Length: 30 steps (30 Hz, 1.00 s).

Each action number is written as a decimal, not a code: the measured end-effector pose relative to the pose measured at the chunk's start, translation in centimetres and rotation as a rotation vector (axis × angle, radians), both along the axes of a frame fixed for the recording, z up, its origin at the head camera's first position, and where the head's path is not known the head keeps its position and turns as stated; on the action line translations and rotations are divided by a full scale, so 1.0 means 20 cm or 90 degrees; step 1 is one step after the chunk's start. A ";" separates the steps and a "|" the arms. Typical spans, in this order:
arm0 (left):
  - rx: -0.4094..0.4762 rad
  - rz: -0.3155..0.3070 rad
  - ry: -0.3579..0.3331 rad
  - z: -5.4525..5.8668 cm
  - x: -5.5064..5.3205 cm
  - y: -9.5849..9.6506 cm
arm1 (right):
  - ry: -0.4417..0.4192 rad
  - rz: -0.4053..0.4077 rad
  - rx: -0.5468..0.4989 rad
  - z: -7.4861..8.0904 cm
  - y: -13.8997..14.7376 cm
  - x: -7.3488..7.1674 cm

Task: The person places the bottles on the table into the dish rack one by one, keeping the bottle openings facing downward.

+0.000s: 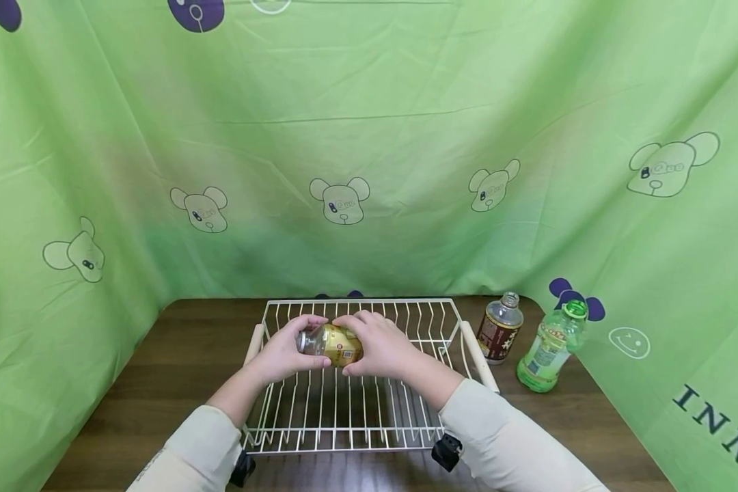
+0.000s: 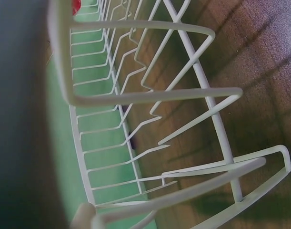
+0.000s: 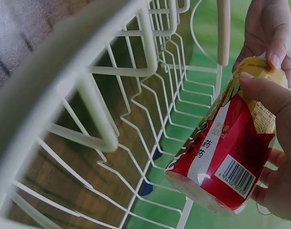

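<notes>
A plastic drink bottle (image 1: 343, 345) with a yellow and red label lies on its side in the air above a white wire dish rack (image 1: 338, 441). My left hand (image 1: 283, 352) holds its clear neck end, at the left. On the other end, my right hand (image 1: 381, 345) grips the labelled body between thumb and fingers. In the right wrist view the bottle (image 3: 221, 143) tilts with its base toward the rack, barcode showing. The left wrist view has mostly rack wires (image 2: 155, 95), with the left hand out of sight.
Right of the rack stand an uncapped clear bottle (image 1: 500, 335) with a dark red label and a green-tinted bottle (image 1: 547, 355). Pale handles (image 1: 480, 357) flank the rack. A brown wooden table (image 1: 160, 383) lies beneath, with a green patterned curtain (image 1: 344, 137) around it.
</notes>
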<state>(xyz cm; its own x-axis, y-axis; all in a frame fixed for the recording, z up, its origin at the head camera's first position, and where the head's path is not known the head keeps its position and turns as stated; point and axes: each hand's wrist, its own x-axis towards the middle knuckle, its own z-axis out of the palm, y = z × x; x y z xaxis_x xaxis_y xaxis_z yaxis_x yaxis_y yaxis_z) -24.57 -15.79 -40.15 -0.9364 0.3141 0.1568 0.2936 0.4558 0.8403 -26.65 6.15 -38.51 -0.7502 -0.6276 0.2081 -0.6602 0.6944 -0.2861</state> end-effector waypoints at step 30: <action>0.260 0.217 -0.083 -0.08 0.06 -0.09 | -0.137 -0.197 -0.316 -0.03 0.08 0.00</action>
